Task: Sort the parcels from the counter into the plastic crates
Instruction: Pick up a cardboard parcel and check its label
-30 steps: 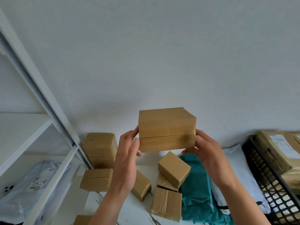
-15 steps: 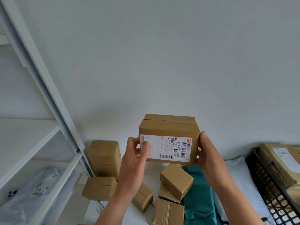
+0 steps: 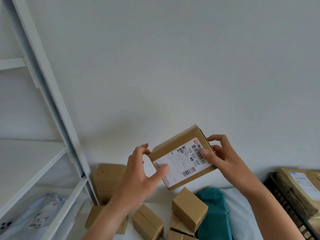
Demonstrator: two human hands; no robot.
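Note:
I hold a brown cardboard parcel in the air in front of the wall, tilted, with its white shipping label facing me. My left hand grips its left end, thumb on the label. My right hand grips its right end, thumb across the barcode. Below, on the white counter, lie several smaller brown boxes, a teal mailer bag and a white mailer bag. A black plastic crate at the right edge holds large brown parcels.
A white metal shelf rack stands at the left, with a grey mailer bag on its lower shelf. Two stacked brown boxes stand against the wall beside the rack.
I have turned the parcel so its label faces me and tilted it clockwise, shifting it to the right. My thumbs now lie on the label. The view has tipped upward.

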